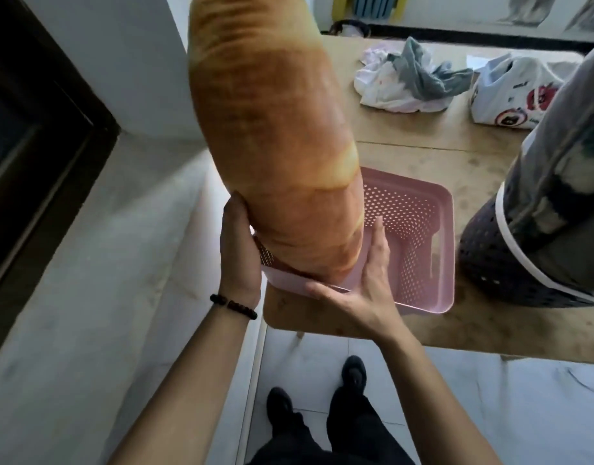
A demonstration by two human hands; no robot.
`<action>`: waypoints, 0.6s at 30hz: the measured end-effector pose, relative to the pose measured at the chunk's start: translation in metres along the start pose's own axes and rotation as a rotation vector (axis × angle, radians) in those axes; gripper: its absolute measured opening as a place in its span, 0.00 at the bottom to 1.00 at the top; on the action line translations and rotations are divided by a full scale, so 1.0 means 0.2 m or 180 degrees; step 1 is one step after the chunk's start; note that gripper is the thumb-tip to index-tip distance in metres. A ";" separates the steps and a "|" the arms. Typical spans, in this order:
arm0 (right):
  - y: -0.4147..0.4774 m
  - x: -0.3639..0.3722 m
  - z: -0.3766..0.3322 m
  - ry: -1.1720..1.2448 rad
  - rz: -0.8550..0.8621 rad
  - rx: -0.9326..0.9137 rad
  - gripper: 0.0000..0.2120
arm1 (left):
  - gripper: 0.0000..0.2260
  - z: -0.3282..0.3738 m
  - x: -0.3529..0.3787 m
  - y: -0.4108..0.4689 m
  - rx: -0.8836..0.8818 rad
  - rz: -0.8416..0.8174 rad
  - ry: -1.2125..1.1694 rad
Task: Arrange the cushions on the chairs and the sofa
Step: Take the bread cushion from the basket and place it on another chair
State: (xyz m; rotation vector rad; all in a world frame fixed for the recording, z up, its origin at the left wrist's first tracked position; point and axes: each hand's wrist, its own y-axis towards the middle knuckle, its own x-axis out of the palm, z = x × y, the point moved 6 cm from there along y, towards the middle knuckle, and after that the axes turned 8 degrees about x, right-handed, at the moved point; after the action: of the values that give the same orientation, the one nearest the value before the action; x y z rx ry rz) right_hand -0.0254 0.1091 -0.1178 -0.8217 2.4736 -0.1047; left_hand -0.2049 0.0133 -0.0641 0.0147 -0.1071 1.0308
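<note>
Now: we hold the bread-shaped cushion [272, 129] upright, long axis toward 12 o'clock | left hand [237, 243] and right hand [366, 280] pressed flat on its lower end | base over pink basket [419, 236] on surface [473, 162] | sofa [104, 263] at 9 o'clock, left hand nearer.

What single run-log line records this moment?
hands: left hand, right hand | hold: bread-shaped cushion, upright | over: pink basket | on: table
</note>
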 end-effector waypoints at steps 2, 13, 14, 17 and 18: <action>0.03 -0.02 0.01 0.0129 0.0070 0.0173 0.76 | 0.23 0.04 0.10 -0.01 0.0252 -0.0328 0.0274; 0.23 -0.39 0.33 0.0867 0.0890 0.0859 0.58 | 0.25 -0.48 0.30 -0.05 0.1521 -0.1615 0.4120; 0.25 -0.38 0.36 0.0870 0.0879 0.0916 0.58 | 0.25 -0.50 0.31 -0.06 0.1597 -0.1519 0.4268; 0.29 -0.39 0.41 0.0769 0.0900 0.0961 0.62 | 0.27 -0.48 0.31 -0.03 0.1531 -0.1111 0.4047; 0.31 -0.40 0.40 0.0802 0.0896 0.0942 0.60 | 0.29 -0.47 0.31 -0.03 0.1534 -0.1043 0.3996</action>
State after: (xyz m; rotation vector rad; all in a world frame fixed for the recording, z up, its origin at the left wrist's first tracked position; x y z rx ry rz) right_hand 0.0363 0.2130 -0.1648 -0.3489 2.6903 -0.4853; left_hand -0.1610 0.0690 -0.1518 -0.1713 1.2441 0.5712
